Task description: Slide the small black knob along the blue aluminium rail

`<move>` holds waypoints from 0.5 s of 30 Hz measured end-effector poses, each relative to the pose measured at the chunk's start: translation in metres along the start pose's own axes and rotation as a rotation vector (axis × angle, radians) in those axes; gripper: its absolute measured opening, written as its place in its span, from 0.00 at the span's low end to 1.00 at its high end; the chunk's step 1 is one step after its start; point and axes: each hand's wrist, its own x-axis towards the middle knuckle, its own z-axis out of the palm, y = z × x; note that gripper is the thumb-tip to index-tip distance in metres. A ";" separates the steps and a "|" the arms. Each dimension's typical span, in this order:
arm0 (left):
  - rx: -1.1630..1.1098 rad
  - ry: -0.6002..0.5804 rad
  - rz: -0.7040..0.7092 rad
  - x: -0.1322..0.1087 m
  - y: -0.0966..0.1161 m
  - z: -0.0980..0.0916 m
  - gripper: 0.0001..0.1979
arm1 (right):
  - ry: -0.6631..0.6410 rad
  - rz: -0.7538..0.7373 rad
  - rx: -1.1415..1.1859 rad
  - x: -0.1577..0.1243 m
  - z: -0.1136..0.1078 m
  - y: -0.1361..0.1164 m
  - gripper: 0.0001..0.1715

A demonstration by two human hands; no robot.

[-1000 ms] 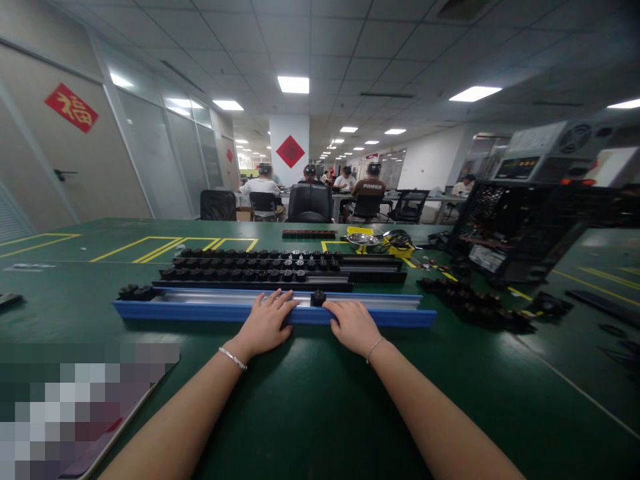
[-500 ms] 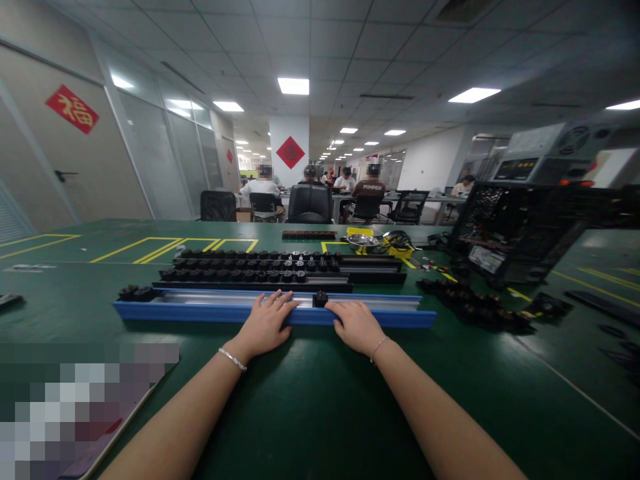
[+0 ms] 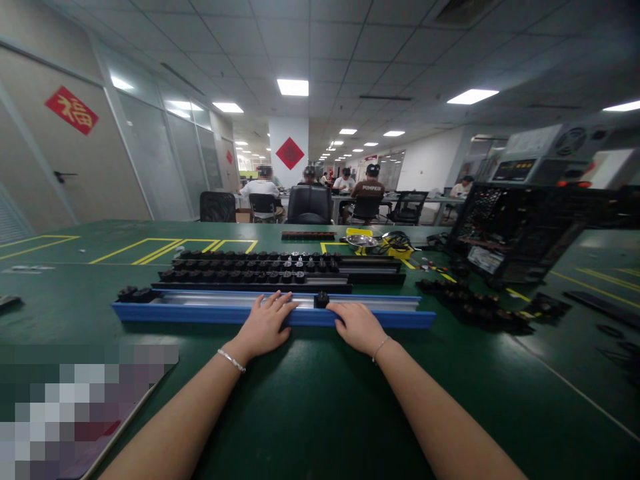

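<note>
A long blue rail (image 3: 190, 315) with a silvery inner channel lies across the table before me. In its channel, right of the middle, sits a small black block (image 3: 321, 301); its finer features are too small to make out. My left hand (image 3: 267, 323) rests over the rail left of this block, fingers spread across the channel and thumb at the front wall. My right hand (image 3: 357, 327) reaches over the front wall from the right, its fingers bent close together and the fingertips at the block's right side. Further black pieces (image 3: 135, 295) sit at the rail's left end.
Behind the blue rail lie black rails (image 3: 377, 278) lined with black round-topped pieces (image 3: 245, 275). To the right are a heap of dark parts (image 3: 475, 307) and an open computer case (image 3: 520, 227). A metal bowl (image 3: 363, 241) stands further back. A pixelated flat item (image 3: 125, 413) lies front left.
The black block has shifted very slightly right along the rail, with my right hand beside it. My left hand stays in nearly the same place.
</note>
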 end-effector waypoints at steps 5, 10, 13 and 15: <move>0.001 -0.005 -0.002 0.000 0.000 0.000 0.29 | 0.001 -0.016 0.020 0.000 0.000 0.002 0.24; 0.004 -0.019 -0.002 0.000 0.000 -0.002 0.29 | 0.011 -0.017 0.036 0.000 -0.001 0.004 0.23; 0.003 -0.022 -0.003 0.000 0.000 -0.002 0.29 | 0.006 -0.008 0.043 0.000 -0.002 0.004 0.23; 0.002 -0.022 -0.005 0.000 0.000 -0.002 0.29 | 0.004 -0.004 0.045 -0.001 -0.003 0.005 0.23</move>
